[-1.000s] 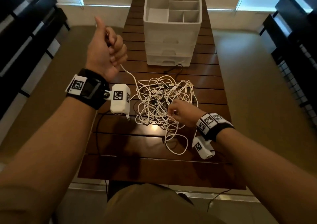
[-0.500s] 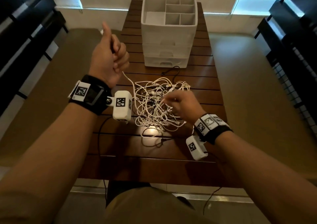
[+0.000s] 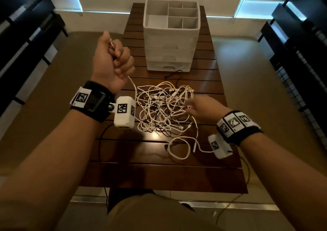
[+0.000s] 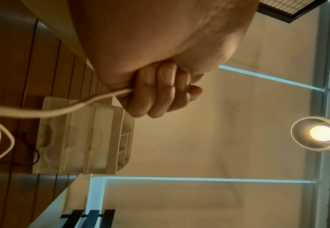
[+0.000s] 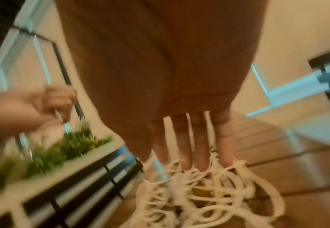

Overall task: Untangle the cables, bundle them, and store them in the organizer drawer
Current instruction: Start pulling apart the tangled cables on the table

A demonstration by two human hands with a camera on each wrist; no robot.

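Observation:
A tangle of white cables (image 3: 164,108) with some black ones lies on the middle of the wooden table (image 3: 159,174). My left hand (image 3: 115,62) is raised left of it in a fist, gripping one white cable (image 4: 78,106) that runs down into the tangle. At the tangle's right edge, my right hand (image 3: 200,108) has its fingers (image 5: 183,148) stretched straight into the strands (image 5: 205,192). The white organizer (image 3: 170,36) with closed drawers stands at the far end of the table.
A loose white cable loop (image 3: 178,149) lies near my right wrist. One black cable (image 3: 174,73) rests in front of the organizer. Dark slatted benches (image 3: 26,41) flank the table on both sides. A planter with green plants (image 5: 49,155) sits to the left.
My left thumb has folded down onto the fist around the cable. My right hand moved right and opened its fingers at the tangle's edge. A cable loop now lies by the right wrist.

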